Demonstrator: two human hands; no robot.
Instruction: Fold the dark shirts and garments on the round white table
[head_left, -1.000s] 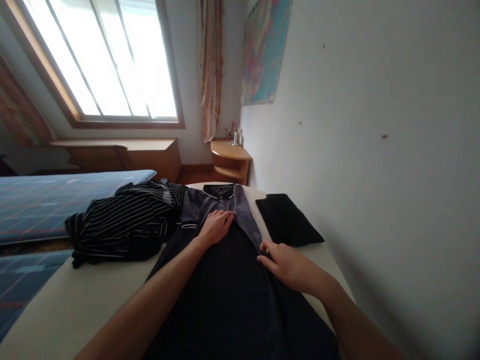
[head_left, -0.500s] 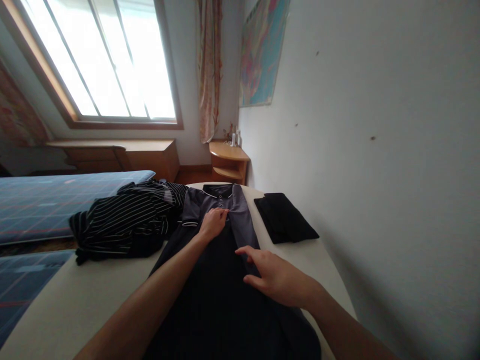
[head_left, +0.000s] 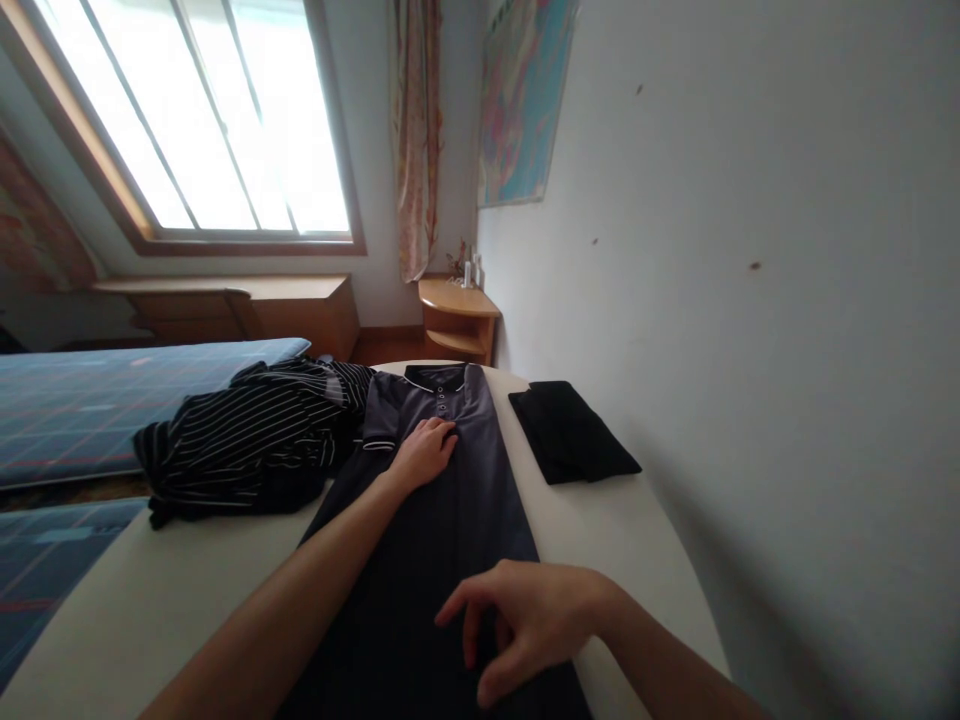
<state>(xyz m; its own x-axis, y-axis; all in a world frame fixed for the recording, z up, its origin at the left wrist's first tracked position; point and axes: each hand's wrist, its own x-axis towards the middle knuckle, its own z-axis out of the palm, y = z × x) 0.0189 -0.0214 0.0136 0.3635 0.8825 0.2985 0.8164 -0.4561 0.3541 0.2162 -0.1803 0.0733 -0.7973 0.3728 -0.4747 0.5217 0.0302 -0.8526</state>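
Note:
A polo shirt (head_left: 480,470), grey at the top and dark below, lies lengthwise on the table with its collar at the far end. Its right edge runs straight, and one short sleeve with white trim shows on the left. My left hand (head_left: 425,450) rests on the shirt just below the buttons, fingers laid on the cloth. Over the lower part of the shirt, near its right edge, my right hand (head_left: 525,625) hovers with thumb and fingers apart and nothing between them. Whether its fingertips touch the cloth is hard to tell.
Left of the shirt is a heap of black-and-white striped clothing (head_left: 255,440). A folded black garment (head_left: 574,432) lies on the right of the cream table (head_left: 135,600). The white wall (head_left: 750,400) stands close on the right; a bed with a blue checked cover (head_left: 67,410) is at left.
My right hand has moved down toward me along the shirt. The shirt's right side now lies straighter and narrower. My left hand stays near the buttons, its fingers flatter.

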